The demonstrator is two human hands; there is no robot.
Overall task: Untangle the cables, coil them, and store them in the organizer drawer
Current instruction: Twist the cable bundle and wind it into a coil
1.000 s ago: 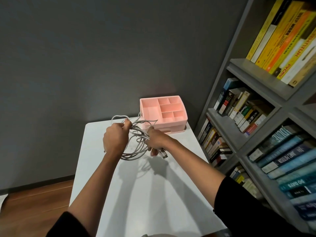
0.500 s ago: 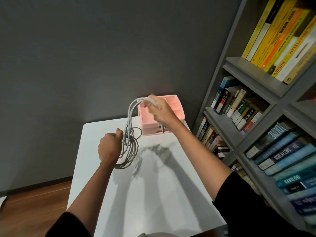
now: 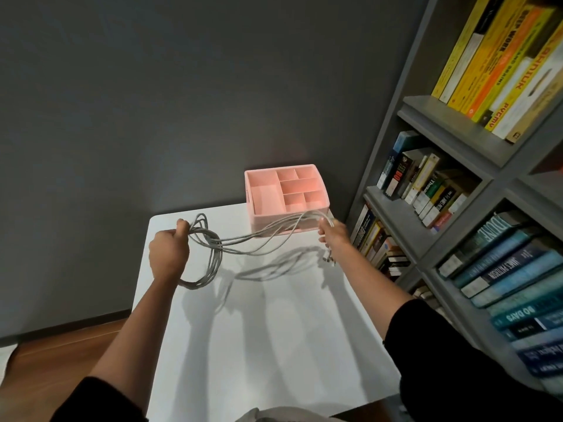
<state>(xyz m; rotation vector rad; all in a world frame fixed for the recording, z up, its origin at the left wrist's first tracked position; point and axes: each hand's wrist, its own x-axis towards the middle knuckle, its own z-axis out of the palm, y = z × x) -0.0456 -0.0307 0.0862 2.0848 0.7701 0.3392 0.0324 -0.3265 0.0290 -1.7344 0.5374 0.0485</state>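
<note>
A black left sleeve [image 3: 100, 400] and black right sleeve [image 3: 441, 354] are worn; left hand [image 3: 168, 252] and right hand [image 3: 333, 236] are left bare.

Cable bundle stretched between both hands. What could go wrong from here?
1. The cables stretch as one bunch between the left hand and right hand; pulling wider may cinch the tangle near the left grip instead of freeing it.
2. They cross in front of the pink organizer at the far edge of the table; a swing could shove it.
3. The plug ends dangling under the right hand could snag a strand.
</note>
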